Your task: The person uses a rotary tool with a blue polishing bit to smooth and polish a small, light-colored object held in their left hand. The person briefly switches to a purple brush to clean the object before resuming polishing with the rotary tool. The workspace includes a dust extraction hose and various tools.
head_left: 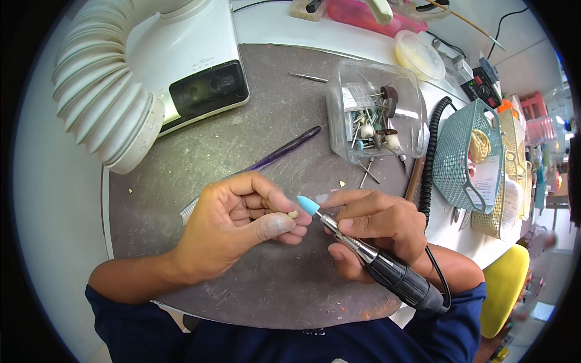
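Observation:
Between the thumb and fingers of my left hand is a small cream-coloured tooth-like piece. My right hand grips a black and silver rotary handpiece with a cord at its rear. A pale blue pointed polishing tip sits in its nose, close to the small piece; whether they touch I cannot tell. Beyond my left hand lies a brush with a dark purple handle, its white bristles partly hidden behind that hand.
A white machine with a ribbed hose stands at the far left. Far right of centre, a clear plastic box holds several rotary bits. Beside it are a coiled black cord and a teal basket. A thin metal tool lies behind.

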A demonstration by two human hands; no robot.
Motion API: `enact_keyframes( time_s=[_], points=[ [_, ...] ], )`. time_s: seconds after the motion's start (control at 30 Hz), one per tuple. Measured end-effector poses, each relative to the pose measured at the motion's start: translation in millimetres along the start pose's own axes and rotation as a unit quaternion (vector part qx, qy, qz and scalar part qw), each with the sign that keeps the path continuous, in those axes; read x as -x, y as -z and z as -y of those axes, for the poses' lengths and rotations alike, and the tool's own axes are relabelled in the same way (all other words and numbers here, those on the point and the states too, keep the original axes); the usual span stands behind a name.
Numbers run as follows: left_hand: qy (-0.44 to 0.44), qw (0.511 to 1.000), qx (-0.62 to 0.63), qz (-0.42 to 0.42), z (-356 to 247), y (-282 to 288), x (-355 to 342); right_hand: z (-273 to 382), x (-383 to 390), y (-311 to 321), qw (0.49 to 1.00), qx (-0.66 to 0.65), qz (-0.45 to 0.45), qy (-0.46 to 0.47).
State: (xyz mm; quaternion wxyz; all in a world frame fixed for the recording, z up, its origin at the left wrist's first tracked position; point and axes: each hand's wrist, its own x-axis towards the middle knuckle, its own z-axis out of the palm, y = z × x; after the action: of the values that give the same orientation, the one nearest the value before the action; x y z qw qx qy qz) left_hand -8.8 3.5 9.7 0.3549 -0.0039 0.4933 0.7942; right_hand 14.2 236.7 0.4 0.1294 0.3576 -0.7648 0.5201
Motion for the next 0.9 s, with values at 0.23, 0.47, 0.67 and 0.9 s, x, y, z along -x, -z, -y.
enact_keyframes(
  time_s=[0.23,0.47,0.67,0.9],
  points=[
    [-0.061,0.998,-0.001,0.017,10.0,5.8,-1.0,2.0,-1.7,1.8,0.999,0.024,0.024,0.016],
    [-0.017,1.0,-0.016,-0.006,1.5,-0.2,0.0,2.8,-1.2,1.0,0.999,0.032,0.006,0.022],
    [-0.006,1.0,0.007,0.002,-0.9,1.1,-0.4,3.5,-2.2,1.0,0.999,0.033,0.01,0.024],
    [-0.002,1.0,0.018,0.005,0.6,2.5,-0.7,2.0,-2.3,0.7,0.999,0.027,0.02,0.021]
  ],
)
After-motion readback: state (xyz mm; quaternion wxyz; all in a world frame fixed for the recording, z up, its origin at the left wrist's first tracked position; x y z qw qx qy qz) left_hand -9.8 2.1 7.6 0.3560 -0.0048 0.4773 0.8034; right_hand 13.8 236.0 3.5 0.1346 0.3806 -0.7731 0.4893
